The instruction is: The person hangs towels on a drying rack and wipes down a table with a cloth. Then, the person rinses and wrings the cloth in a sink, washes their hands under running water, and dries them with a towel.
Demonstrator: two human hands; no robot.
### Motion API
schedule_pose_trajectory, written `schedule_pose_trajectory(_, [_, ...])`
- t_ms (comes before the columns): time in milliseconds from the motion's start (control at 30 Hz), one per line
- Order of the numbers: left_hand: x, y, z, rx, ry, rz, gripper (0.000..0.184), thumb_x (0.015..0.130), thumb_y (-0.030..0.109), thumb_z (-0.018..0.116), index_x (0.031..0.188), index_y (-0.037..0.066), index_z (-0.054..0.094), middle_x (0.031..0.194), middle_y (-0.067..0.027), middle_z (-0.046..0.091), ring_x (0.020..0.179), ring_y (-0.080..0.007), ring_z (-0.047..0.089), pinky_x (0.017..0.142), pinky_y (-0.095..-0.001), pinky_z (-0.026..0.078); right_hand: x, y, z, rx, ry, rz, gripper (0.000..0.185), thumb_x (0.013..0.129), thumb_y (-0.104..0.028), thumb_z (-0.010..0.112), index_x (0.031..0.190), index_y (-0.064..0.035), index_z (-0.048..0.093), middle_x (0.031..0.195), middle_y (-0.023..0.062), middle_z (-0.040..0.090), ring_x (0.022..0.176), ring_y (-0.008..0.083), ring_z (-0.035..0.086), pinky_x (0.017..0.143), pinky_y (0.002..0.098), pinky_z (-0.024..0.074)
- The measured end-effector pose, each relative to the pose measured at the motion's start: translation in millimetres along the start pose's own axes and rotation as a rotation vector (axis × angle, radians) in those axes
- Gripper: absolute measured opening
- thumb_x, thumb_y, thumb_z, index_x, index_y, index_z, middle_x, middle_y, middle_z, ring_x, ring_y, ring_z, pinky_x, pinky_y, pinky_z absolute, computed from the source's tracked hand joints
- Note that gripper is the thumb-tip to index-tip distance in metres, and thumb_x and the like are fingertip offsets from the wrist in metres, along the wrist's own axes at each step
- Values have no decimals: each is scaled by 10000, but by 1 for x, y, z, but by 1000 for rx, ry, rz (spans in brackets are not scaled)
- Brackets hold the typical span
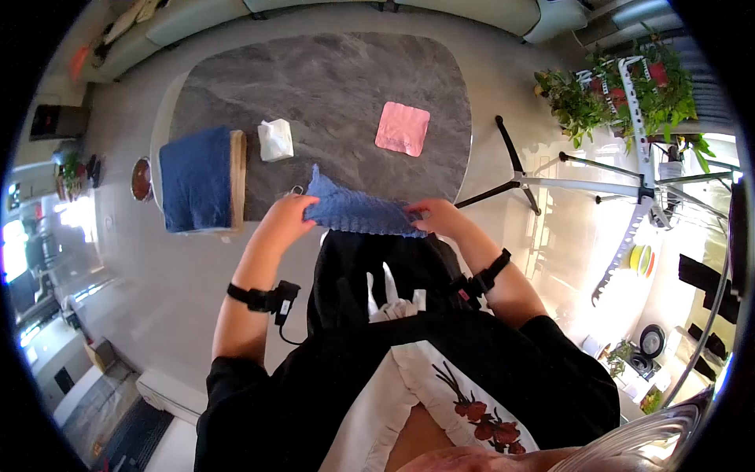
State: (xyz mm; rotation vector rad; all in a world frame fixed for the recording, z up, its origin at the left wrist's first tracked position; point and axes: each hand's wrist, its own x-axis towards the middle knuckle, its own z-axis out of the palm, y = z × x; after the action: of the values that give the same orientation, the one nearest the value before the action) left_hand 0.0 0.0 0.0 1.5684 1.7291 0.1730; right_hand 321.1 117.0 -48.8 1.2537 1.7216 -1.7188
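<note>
A blue textured cloth (358, 211) stretches between my two hands at the near edge of the dark grey table (314, 79). At its left end, my left hand (293, 214) is closed on the cloth, with a small ring-like loop (296, 189) beside the fingers. My right hand (434, 215) pinches the cloth's right end. Beyond the cloth lie a white soft packet (276, 140) and a pink square packet (403, 128). Folded dark blue and beige towels (197, 181) rest at the table's left edge.
A metal drying rack (582, 185) and potted plants (570, 102) stand to the right. A light sofa (314, 9) runs behind the table. A round brown-centred object (141, 179) is left of the table.
</note>
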Motion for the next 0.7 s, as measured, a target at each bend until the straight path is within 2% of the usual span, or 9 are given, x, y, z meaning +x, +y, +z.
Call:
schedule_pose_trajectory(67, [-24,12,-24,-48,58,-27,356,741,30,642,1095,65,631,967,-87,636,725,-192,562,689,-321,469,-14,-6,23,408,-38,-192,455,775,24,562,1217,-72,608,1149,85,614,980,126,571,846,229,431])
schedule_pose_trajectory(100, [52,-12,10,-174,131,55,345,735,19,633,1078,58,628,939,-69,621,710,-167,542,670,-292,453,44,32,-20,514,-12,-292,455,766,51,542,1204,-53,613,1139,85,614,995,131,562,858,238,425])
schedule_pose_trajectory(133, [49,-20,12,-261,139,59,335,729,7,625,1060,52,625,911,-51,607,695,-142,523,650,-264,437,59,43,-10,697,-62,-388,456,758,78,521,1190,-35,617,1130,84,614,1011,137,552,869,247,420])
schedule_pose_trajectory(267, [60,-47,24,-393,129,155,350,673,-31,612,1015,40,622,941,-61,585,689,-120,494,622,-221,405,116,96,-14,449,-85,-870,433,767,112,493,1161,-19,615,1151,92,588,1065,186,525,927,300,392])
schedule_pose_trajectory(367, [62,-71,47,-454,277,236,360,646,-46,613,997,30,628,967,-50,561,694,-90,471,609,-195,375,134,106,-15,488,-77,-907,380,760,112,543,1103,-24,634,1098,90,584,1037,187,531,889,290,400])
schedule_pose_trajectory(500, [53,-92,71,-373,446,328,393,611,-51,646,997,25,638,952,-50,554,690,-92,471,599,-201,380,150,104,-5,420,143,-1030,333,740,78,661,1054,-32,643,988,45,572,910,154,540,806,255,404])
schedule_pose_trajectory(533, [51,-98,77,-299,478,325,403,609,-50,652,1004,25,637,941,-52,554,688,-96,474,599,-205,384,144,98,-6,215,279,-925,307,736,48,681,1030,-39,656,885,33,577,829,152,547,735,265,416])
schedule_pose_trajectory(633, [37,-92,92,-42,509,290,420,637,-20,701,1047,46,640,909,-54,570,674,-121,487,600,-226,403,136,92,-5,-282,485,-972,285,730,2,700,1007,-58,675,804,38,576,761,167,544,661,275,418])
schedule_pose_trajectory(700, [28,-92,98,65,496,284,406,672,4,709,1069,61,643,906,-52,575,669,-129,489,598,-233,406,135,94,5,-356,616,-974,239,751,-69,701,989,-78,679,781,65,567,727,193,535,640,297,426])
